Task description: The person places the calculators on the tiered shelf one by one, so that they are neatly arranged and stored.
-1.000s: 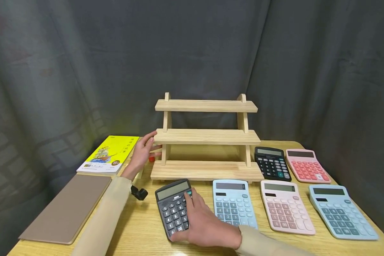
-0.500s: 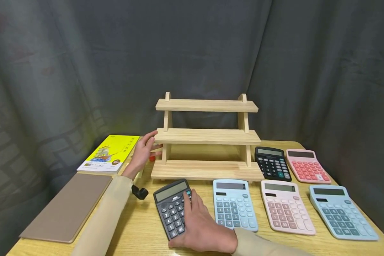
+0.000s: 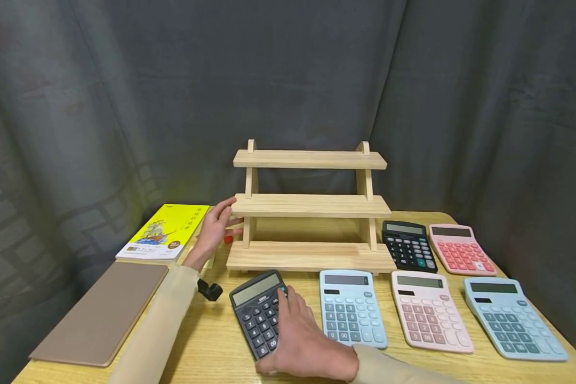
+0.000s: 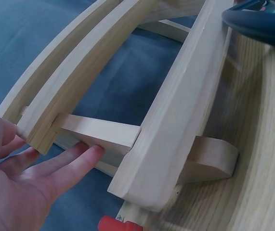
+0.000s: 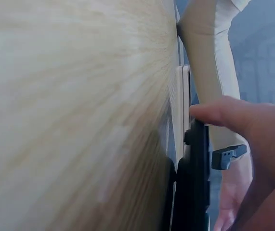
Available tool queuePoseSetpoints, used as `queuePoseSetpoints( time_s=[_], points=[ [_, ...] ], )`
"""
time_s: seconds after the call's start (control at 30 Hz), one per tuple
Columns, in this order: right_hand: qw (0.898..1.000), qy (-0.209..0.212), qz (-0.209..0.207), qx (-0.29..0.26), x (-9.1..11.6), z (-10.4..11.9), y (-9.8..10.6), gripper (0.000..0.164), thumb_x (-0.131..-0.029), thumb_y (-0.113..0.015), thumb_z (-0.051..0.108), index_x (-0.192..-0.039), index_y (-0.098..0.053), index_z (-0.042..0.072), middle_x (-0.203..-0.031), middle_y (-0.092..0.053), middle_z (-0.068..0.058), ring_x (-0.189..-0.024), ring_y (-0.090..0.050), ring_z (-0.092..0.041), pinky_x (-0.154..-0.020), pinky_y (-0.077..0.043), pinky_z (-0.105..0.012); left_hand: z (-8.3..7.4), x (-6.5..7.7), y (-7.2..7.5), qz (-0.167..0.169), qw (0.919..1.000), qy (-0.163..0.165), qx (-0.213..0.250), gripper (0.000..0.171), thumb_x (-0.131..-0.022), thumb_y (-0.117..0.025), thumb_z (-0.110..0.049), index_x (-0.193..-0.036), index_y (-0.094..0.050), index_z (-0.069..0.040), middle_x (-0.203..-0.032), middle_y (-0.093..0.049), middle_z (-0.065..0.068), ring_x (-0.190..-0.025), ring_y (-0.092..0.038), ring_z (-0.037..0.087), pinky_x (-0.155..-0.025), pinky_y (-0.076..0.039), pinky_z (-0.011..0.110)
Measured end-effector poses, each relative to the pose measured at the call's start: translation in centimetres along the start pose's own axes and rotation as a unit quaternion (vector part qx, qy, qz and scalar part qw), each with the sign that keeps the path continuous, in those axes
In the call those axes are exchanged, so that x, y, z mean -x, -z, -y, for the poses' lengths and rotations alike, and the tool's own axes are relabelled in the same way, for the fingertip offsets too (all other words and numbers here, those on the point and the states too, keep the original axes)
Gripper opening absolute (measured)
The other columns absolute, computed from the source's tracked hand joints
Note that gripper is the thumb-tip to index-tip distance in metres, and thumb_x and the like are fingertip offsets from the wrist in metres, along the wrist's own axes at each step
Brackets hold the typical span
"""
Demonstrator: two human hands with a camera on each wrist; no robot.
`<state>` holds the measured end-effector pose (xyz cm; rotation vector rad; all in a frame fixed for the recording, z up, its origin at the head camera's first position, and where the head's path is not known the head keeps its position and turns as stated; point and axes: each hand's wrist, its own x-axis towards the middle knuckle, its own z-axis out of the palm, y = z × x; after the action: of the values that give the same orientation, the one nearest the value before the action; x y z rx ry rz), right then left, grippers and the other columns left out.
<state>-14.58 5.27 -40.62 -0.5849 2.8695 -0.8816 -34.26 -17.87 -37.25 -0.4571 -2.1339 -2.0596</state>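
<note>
The grey calculator [image 3: 256, 317] is facing up on the near side of the rack [image 3: 312, 205], in front of its left end, its far end slanting to the left. The right hand [image 3: 302, 341] is grasping it: the thumb is pressing its near edge and the other fingers are bending over its right side. Whether its underside is fully touching the surface [image 3: 206, 341], I cannot tell. The left hand [image 3: 211, 234] is resting at the left end of the rack's middle board, its fingers lying loosely extended, some reaching under the board. A red object [image 3: 228, 239] is showing just below them, and a black clip [image 3: 209, 289] is jutting from the left wrist.

The rack is standing upright, its three boards rising in steps toward the far side. Right of the grey calculator, a blue calculator [image 3: 350, 309], a pale pink calculator [image 3: 429, 312] and a second blue one [image 3: 513, 319] are lying in a row. Beyond them, a black calculator [image 3: 408, 245] is lying just beside the rack's right end, with a coral calculator [image 3: 462, 249] to its right. On the left, a yellow book [image 3: 165, 231] is lying beyond a brown notebook [image 3: 101, 314]. A dark curtain [image 3: 288, 80] is hanging at the far side.
</note>
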Motion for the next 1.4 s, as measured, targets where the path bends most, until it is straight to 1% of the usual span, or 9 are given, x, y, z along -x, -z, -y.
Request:
queuePoseSetpoints(
  time_s=[0.2, 0.3, 0.43, 0.57, 0.67, 0.9, 1.13, 1.27, 1.4],
  points=[
    [0.999, 0.026, -0.033, -0.015, 0.2, -0.5, 0.3, 0.133, -0.048, -0.093, 0.047, -0.153, -0.029, -0.005, -0.152, -0.033, -0.032, -0.140, -0.035, -0.043, -0.115, -0.032, -0.060, 0.2, 0.1, 0.1, -0.002, 1.0000, -0.003, 0.000, 0.048, -0.112, -0.037, -0.021, -0.157, -0.034, -0.004, -0.156, -0.034, 0.023, -0.126, -0.050, 0.054, -0.094, -0.052, 0.056],
    [0.999, 0.029, -0.035, -0.015, 0.5, -0.7, 0.6, 0.133, -0.048, -0.092, 0.047, -0.152, -0.029, -0.008, -0.152, -0.032, -0.032, -0.141, -0.034, -0.043, -0.115, -0.030, -0.061, 0.2, 0.2, 0.2, -0.003, 1.0000, -0.005, 0.003, 0.048, -0.112, -0.037, -0.020, -0.156, -0.034, -0.003, -0.156, -0.033, 0.024, -0.126, -0.050, 0.054, -0.094, -0.052, 0.057],
    [0.998, 0.034, -0.045, -0.016, 0.9, -0.9, 1.1, 0.132, -0.049, -0.091, 0.045, -0.153, -0.029, -0.008, -0.155, -0.030, -0.031, -0.143, -0.031, -0.043, -0.116, -0.028, -0.061, 0.2, 0.2, 0.2, -0.003, 0.9999, -0.005, 0.011, 0.048, -0.112, -0.036, -0.020, -0.157, -0.034, -0.003, -0.156, -0.033, 0.024, -0.126, -0.052, 0.052, -0.095, -0.050, 0.059],
    [0.996, 0.046, -0.066, -0.025, 1.3, -1.1, 1.7, 0.132, -0.048, -0.093, 0.042, -0.154, -0.029, -0.006, -0.156, -0.030, -0.028, -0.144, -0.031, -0.041, -0.116, -0.028, -0.061, 0.1, 0.1, 0.1, -0.002, 0.9999, -0.003, 0.012, 0.048, -0.112, -0.037, -0.021, -0.157, -0.034, -0.004, -0.156, -0.034, 0.023, -0.125, -0.053, 0.050, -0.096, -0.049, 0.061],
    [0.995, 0.050, -0.084, -0.031, 1.4, -1.2, 2.5, 0.133, -0.048, -0.094, 0.040, -0.155, -0.028, -0.002, -0.158, -0.029, -0.025, -0.144, -0.030, -0.039, -0.116, -0.027, -0.061, 0.0, 0.0, 0.0, 0.000, 1.0000, -0.004, 0.009, 0.048, -0.112, -0.038, -0.022, -0.157, -0.035, -0.004, -0.156, -0.034, 0.023, -0.126, -0.052, 0.051, -0.096, -0.049, 0.061],
    [0.991, 0.023, -0.128, -0.030, 0.7, -1.2, 5.5, 0.133, -0.051, -0.096, 0.042, -0.156, -0.028, -0.002, -0.160, -0.024, -0.026, -0.146, -0.027, -0.042, -0.118, -0.024, -0.060, 0.0, -0.3, 0.0, -0.002, 1.0000, -0.004, 0.007, 0.049, -0.111, -0.039, -0.023, -0.156, -0.035, -0.005, -0.157, -0.034, 0.022, -0.126, -0.051, 0.053, -0.095, -0.051, 0.058],
    [0.987, -0.013, -0.157, -0.030, -1.2, -1.2, 9.2, 0.138, -0.055, -0.094, 0.049, -0.159, -0.019, -0.001, -0.165, -0.014, -0.022, -0.148, -0.021, -0.041, -0.118, -0.024, -0.060, 0.3, -0.2, 0.1, -0.003, 1.0000, -0.002, 0.006, 0.048, -0.112, -0.038, -0.023, -0.156, -0.035, -0.005, -0.156, -0.034, 0.022, -0.125, -0.052, 0.052, -0.094, -0.052, 0.058],
    [0.982, -0.018, -0.186, -0.028, -2.7, -1.1, 11.3, 0.137, -0.056, -0.093, 0.050, -0.159, -0.017, -0.001, -0.165, -0.013, -0.022, -0.147, -0.023, -0.040, -0.117, -0.025, -0.061, 0.6, -0.2, 0.1, -0.001, 0.9999, -0.007, 0.014, 0.049, -0.112, -0.038, -0.022, -0.157, -0.034, -0.004, -0.158, -0.032, 0.022, -0.126, -0.050, 0.055, -0.095, -0.050, 0.060],
    [0.976, -0.006, -0.217, -0.030, -4.6, -0.9, 13.2, 0.136, -0.058, -0.093, 0.049, -0.159, -0.017, -0.001, -0.165, -0.013, -0.023, -0.148, -0.020, -0.039, -0.118, -0.025, -0.059, 0.6, -0.2, 0.1, 0.001, 0.9998, -0.009, 0.018, 0.049, -0.112, -0.038, -0.022, -0.156, -0.035, -0.004, -0.158, -0.031, 0.021, -0.125, -0.051, 0.053, -0.095, -0.049, 0.062]
  ],
)
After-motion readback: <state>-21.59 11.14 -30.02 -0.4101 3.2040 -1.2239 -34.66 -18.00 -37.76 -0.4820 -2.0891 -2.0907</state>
